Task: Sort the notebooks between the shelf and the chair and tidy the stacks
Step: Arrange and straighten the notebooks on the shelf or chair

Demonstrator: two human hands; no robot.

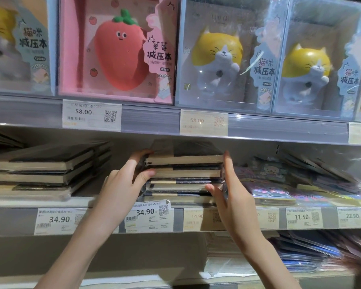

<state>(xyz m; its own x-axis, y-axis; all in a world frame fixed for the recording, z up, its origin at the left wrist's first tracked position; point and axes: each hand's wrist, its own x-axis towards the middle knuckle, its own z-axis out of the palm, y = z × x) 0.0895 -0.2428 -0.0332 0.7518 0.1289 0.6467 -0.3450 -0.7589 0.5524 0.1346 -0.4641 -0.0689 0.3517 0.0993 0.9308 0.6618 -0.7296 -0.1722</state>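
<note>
A stack of dark-covered, plastic-wrapped notebooks sits in the middle of the middle shelf. My left hand presses against the stack's left side, fingers wrapped on the upper books and thumb under them. My right hand lies flat along the right side, its thumb hooked under a lower book. Both hands clamp the stack between them. The chair is not in view.
A wider pile of dark notebooks lies to the left, and colourful thin notebooks are heaped to the right. Boxed strawberry and cat notebooks fill the upper shelf. Price tags line the shelf rails. More packs lie on the lower shelf.
</note>
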